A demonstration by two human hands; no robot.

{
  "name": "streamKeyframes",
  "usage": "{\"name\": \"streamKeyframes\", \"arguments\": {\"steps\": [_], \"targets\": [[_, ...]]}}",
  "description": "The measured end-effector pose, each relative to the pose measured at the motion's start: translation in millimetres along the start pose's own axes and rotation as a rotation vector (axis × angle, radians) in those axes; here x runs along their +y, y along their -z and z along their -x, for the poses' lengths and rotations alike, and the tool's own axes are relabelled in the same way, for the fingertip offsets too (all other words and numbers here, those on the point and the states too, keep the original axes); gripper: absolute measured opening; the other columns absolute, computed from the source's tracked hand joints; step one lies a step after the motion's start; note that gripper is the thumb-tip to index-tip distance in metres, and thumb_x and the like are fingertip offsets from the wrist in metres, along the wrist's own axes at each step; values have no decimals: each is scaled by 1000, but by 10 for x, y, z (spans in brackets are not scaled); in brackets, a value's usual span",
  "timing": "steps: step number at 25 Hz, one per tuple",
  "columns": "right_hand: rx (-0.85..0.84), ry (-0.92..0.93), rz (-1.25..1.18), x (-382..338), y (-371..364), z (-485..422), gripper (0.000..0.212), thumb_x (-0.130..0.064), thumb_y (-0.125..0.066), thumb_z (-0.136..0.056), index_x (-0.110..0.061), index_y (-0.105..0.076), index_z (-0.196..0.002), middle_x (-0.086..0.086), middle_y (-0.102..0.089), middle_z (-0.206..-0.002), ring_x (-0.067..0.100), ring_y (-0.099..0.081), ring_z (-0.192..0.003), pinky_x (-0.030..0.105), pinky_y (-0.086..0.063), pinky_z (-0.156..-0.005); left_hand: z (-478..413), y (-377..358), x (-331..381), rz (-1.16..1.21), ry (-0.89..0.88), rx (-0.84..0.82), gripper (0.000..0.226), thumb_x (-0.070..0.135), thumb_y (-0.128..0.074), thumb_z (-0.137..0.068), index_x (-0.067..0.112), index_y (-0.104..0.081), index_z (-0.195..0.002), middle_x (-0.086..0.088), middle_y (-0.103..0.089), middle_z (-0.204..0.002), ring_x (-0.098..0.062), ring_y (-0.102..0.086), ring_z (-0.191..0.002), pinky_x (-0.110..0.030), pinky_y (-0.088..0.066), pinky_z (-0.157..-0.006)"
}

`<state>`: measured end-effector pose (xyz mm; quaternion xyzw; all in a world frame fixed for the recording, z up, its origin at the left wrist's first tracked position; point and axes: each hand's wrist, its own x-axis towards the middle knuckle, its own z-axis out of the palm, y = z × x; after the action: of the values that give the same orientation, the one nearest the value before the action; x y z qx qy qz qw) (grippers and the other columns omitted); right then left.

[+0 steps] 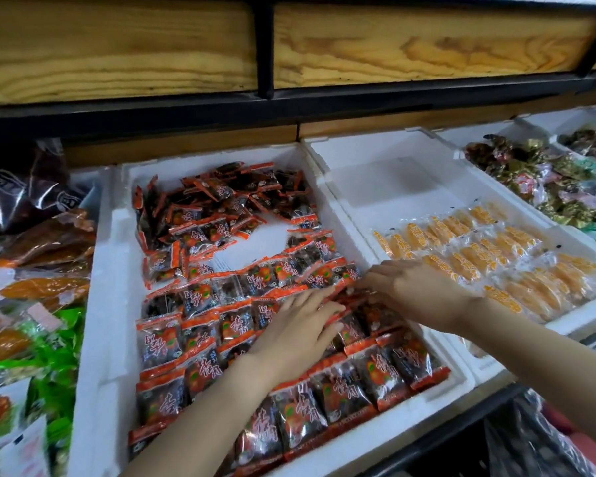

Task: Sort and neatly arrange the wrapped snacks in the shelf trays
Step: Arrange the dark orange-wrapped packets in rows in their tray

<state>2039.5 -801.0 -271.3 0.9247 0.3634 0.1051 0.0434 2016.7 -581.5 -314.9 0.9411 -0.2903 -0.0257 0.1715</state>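
A white foam tray (111,270) in the middle holds many red-and-black wrapped snacks (200,332). The near ones lie in overlapping rows; those at the back form a loose pile (221,208). My left hand (300,332) lies flat on the rows with straight fingers. My right hand (406,287) reaches in from the right, its fingertips touching the packets at the tray's right side. Neither hand grips a packet. A bare patch of tray bottom (269,235) shows in the centre.
The foam tray to the right (393,180) holds rows of orange wrapped snacks (479,249), with its back half bare. Further right are mixed shiny wrapped sweets (544,173). Left are green and orange bags (42,304). A wooden shelf (324,46) hangs overhead.
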Motion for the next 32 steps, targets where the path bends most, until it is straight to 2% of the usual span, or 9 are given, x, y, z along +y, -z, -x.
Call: {"name": "streamKeyframes", "arguments": {"steps": [2, 5, 10, 13, 17, 22, 26, 28, 32], "targets": [[105, -20, -105, 4, 80, -248, 29, -29, -42, -96, -16, -59, -116, 0, -63, -103, 22, -62, -91, 35, -52, -77, -49, 187, -189, -31, 22, 150, 43, 41, -29, -102, 29, -35, -142, 11, -22, -152, -8, -13, -141, -26, -4, -115], [149, -127, -272, 46, -30, -791, 30, -22, -47, -97, -16, -51, -126, 1, -54, -117, 18, -52, -107, 32, -42, -91, -230, 381, -632, -29, 127, 279, 40, 37, -35, -101, 24, -42, -138, 6, -36, -145, -12, -28, -135, -28, -18, -112], [-13, -356, -347, 412, -499, -1550, 37, -14, -44, -97, -10, -42, -133, 12, -46, -132, 28, -44, -122, 32, -33, -100, -838, 325, -1234, 38, 278, 206, 41, 34, -40, -100, 16, -43, -138, -1, -42, -143, -20, -37, -131, -34, -29, -108], [-162, -308, -306, 566, -630, -1736, 42, -1, -41, -92, -17, -50, -130, 14, -55, -124, 29, -51, -114, 28, -37, -90, -1293, 187, -1410, 267, 330, 153, 46, 30, -46, -99, 12, -41, -140, -9, -41, -146, -24, -39, -133, -34, -32, -109], [-220, -252, -235, 686, -641, -1672, 53, 5, -40, -85, -28, -56, -124, 10, -61, -115, 29, -59, -105, 30, -44, -87, -1768, 111, -1503, 230, 341, 78, 59, 32, -62, -90, 18, -38, -142, -10, -43, -145, -28, -36, -134, -40, -32, -109], [-1, -332, -391, 749, -664, -1834, 48, -1, -46, -90, -10, -38, -136, 16, -48, -130, 30, -49, -118, 32, -36, -100, -1935, 193, -1473, 441, 422, 25, 64, 13, -77, -77, 5, -44, -130, -10, -59, -113, -24, -58, -105, -28, -45, -81], [-1, -380, -316, 817, -687, -2205, 65, 3, -43, -90, -7, -13, -148, 18, -22, -151, 33, -35, -132, 29, -27, -103, -1723, 384, -1487, 432, 436, 225, 41, 9, -78, -76, 8, -53, -108, -2, -60, -98, -7, -56, -69, -11, -44, -50], [-58, -390, -258, 836, -727, -2331, 67, 0, -45, -91, -6, -12, -149, 18, -18, -153, 33, -28, -137, 30, -24, -107, -1567, 482, -1502, 389, 460, 342, 35, 9, -74, -79, 16, -47, -101, 4, -54, -85, -1, -47, -60, -7, -41, -46], [-67, -438, -193, 810, -779, -2431, 72, -17, -66, -85, -3, -25, -143, 19, -34, -140, 36, -39, -125, 36, -32, -103, -1369, 536, -1554, 329, 471, 463, 30, 11, -74, -79, 13, -51, -99, 3, -55, -82, -4, -47, -61, -8, -38, -47]]}}
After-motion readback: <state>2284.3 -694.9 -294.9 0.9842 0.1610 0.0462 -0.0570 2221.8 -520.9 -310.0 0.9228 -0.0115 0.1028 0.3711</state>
